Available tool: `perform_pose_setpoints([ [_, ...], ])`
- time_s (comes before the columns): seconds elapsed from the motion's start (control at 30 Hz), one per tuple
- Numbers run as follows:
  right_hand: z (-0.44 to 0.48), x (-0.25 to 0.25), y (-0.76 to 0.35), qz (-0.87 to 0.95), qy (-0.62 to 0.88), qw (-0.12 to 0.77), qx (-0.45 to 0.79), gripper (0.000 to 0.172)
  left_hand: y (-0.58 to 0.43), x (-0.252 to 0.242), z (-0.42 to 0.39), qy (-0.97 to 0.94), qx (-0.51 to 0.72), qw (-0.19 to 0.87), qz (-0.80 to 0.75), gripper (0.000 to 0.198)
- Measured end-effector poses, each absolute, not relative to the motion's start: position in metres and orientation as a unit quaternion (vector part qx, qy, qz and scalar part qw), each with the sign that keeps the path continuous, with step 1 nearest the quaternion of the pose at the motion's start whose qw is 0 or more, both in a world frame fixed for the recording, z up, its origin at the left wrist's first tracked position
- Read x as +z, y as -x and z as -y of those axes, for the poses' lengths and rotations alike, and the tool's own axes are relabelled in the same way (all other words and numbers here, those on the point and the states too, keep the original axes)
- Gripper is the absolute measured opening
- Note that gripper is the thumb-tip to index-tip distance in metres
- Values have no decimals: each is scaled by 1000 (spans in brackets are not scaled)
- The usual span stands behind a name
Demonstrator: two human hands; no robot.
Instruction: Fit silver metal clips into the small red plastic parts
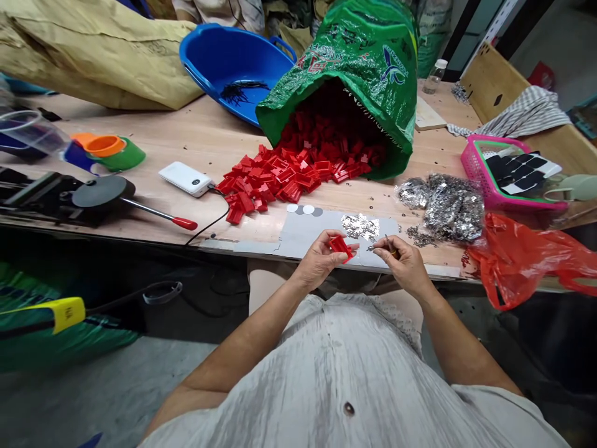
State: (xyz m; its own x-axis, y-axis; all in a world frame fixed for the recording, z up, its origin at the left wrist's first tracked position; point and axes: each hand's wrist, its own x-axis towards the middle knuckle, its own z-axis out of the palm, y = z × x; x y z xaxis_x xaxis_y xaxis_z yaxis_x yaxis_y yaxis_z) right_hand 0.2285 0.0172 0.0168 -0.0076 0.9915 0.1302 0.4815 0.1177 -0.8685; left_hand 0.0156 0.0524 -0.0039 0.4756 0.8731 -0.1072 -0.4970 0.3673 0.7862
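Note:
Between the fingers of my left hand [319,261] is a small red plastic part [341,248], shaped like a shallow open box, held just above the table's front edge. My right hand [402,258] is closed, a little to the right of it. A small shiny metal piece [371,248] shows at its fingertips, apart from the red part. A thin dark tool with some yellow on it [395,253] also sits in that hand; its exact kind is unclear. Behind both hands, loose silver metal pieces [360,227] lie spread on a grey sheet [326,225].
Many red parts [280,174] spill from a green sack [345,59]. A blue basin [205,59] stands behind. Bagged metal pieces [452,208], a pink basket [489,196] and a red plastic bag [532,255] are at right. A white power bank [185,178] and a lever tool [105,191] lie left.

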Motion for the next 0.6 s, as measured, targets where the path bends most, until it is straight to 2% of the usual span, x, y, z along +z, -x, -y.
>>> perform_pose_setpoints([
  [0.13,-13,24,-216,643,562,394,341,17,-15,-14,-49,-492,472,649,-339,49],
  [0.3,-10,22,-206,675,553,377,311,15,-13,-17,-41,-654,425,489,-391,46],
  [0.43,-10,17,-201,703,547,361,276,11,-14,-12,-35,-666,421,475,-391,40],
  [0.6,-11,14,-198,730,532,347,250,12,-17,-6,-30,-592,442,543,-399,40],
])
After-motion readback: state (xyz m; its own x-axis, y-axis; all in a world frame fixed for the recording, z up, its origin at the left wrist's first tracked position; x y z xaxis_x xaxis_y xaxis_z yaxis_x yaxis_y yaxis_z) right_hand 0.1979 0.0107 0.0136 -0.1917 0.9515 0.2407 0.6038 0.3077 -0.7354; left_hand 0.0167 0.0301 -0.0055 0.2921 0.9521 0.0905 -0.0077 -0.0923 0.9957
